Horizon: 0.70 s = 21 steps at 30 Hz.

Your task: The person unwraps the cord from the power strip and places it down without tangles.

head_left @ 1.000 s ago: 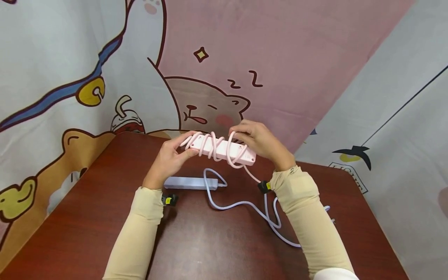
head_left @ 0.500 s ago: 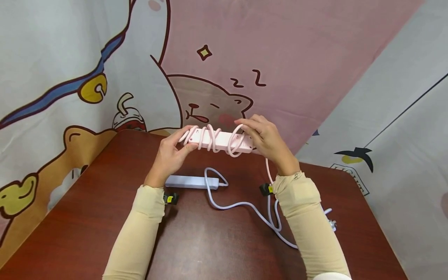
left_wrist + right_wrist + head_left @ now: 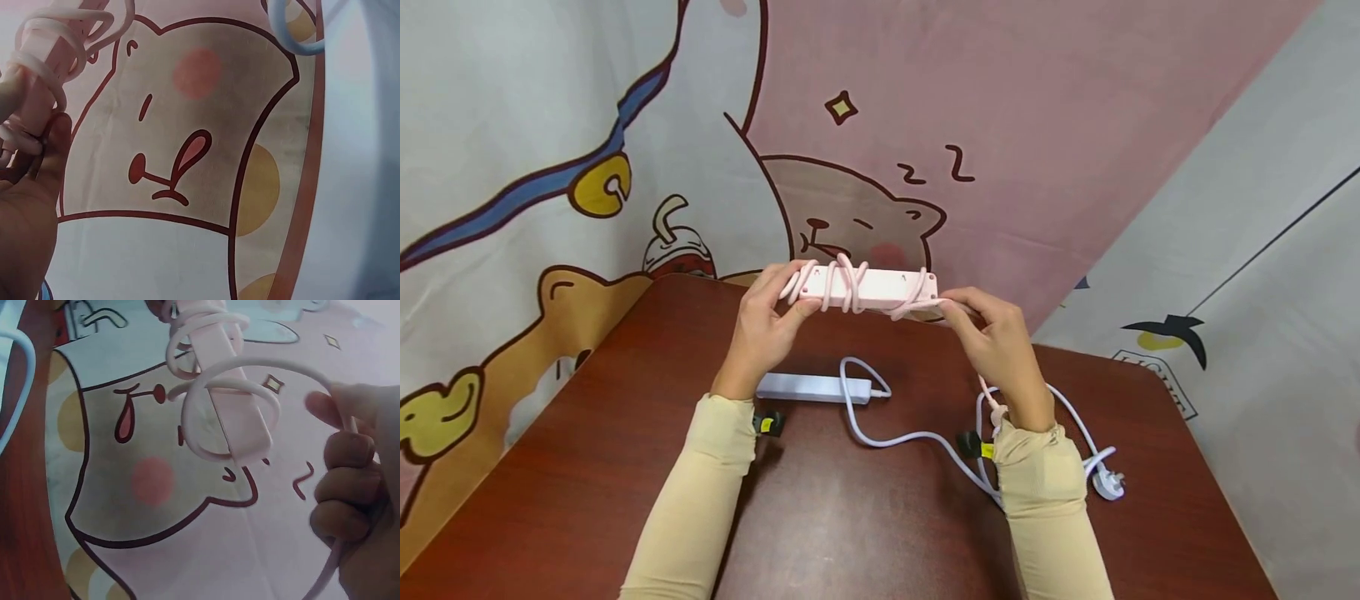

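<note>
A pink power strip (image 3: 883, 285) is held up above the table, with its own pink cord (image 3: 848, 283) wound round it in loose turns. At its left end, my left hand (image 3: 763, 325) grips the strip and the cord turns there between thumb and fingers. My right hand (image 3: 1000, 346) holds the cord just beyond the strip's right end. In the right wrist view, the fingers of the right hand (image 3: 350, 481) curl round the cord, and a wide loop (image 3: 259, 362) runs from them over the strip (image 3: 244, 425). The cord's tail hangs below the right hand, partly hidden.
A pale lavender power strip (image 3: 812, 388) lies on the dark red table (image 3: 850, 517) below the left hand. Its cord (image 3: 910, 436) snakes rightward under the right forearm to a plug (image 3: 1107, 483). A curtain with cartoon prints (image 3: 1037, 125) hangs behind the table.
My right hand has moved right and down, drawing the raised cord loop down to the strip's right end. The strip has risen slightly and levelled. My left hand keeps its grip.
</note>
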Tool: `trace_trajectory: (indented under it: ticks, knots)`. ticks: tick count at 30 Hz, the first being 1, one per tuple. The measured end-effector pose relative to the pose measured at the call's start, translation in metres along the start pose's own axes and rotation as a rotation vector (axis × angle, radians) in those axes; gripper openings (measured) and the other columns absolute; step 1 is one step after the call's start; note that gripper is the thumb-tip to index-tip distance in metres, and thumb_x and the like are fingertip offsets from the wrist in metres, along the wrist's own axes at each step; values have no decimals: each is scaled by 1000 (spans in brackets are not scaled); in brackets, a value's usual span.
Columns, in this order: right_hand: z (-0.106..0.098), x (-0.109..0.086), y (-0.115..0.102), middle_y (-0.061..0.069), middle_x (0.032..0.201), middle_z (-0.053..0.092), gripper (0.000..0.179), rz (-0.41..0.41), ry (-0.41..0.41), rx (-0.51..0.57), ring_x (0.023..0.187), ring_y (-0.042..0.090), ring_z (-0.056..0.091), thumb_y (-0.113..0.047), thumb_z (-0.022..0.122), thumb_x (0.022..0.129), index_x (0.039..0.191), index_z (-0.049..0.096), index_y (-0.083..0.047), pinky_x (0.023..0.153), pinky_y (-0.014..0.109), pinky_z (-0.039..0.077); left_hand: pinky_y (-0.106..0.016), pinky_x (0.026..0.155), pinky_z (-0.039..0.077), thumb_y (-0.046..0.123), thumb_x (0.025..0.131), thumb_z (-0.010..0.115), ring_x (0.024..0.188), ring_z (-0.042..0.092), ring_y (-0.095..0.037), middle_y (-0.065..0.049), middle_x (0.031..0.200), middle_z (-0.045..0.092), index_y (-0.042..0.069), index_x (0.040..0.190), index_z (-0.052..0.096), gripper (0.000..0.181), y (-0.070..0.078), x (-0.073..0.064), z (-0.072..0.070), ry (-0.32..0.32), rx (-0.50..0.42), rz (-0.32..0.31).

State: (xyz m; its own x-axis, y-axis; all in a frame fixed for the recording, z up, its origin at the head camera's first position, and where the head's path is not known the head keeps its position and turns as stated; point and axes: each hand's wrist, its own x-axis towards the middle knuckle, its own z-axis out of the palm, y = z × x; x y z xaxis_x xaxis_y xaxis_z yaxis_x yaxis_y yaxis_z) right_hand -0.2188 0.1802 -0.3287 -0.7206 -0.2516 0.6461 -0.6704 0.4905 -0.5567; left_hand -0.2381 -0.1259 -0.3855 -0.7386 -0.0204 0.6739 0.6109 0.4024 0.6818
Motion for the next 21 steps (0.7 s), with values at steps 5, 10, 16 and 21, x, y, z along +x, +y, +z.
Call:
trace_trajectory:
  ticks: [5, 10, 16, 21]
  knots:
    - [3, -24, 3, 4, 69, 64, 10, 34, -16, -3, 62, 3, 46, -3, 74, 91, 98, 78, -7, 60, 17, 38, -20, 90, 43, 14, 88, 79, 107, 60, -19, -13, 122, 68, 9, 135, 65, 49, -1, 0, 0, -2, 0, 8]
    - [5, -40, 5, 3, 78, 71, 10, 83, -65, -12, 71, 2, 53, -5, 73, 92, 99, 79, -9, 66, 17, 43, -18, 91, 43, 13, 88, 79, 107, 59, -20, -14, 122, 67, 8, 135, 65, 49, 0, 0, 1, -11, -22, 5]
    - [2, -50, 9, 4, 95, 78, 11, 146, -139, -44, 87, 4, 64, -10, 70, 96, 102, 79, -11, 79, 13, 46, -16, 94, 42, 9, 88, 78, 110, 59, -18, -15, 125, 67, 7, 135, 65, 49, 1, 0, 1, -2, -52, -25]
    - [2, -54, 16, 4, 97, 78, 11, 139, -159, -73, 87, 9, 65, -10, 71, 95, 102, 79, -9, 79, 12, 46, -15, 95, 42, 9, 89, 77, 110, 59, -17, -14, 125, 67, 8, 136, 64, 48, 2, 0, -1, -14, -69, -43]
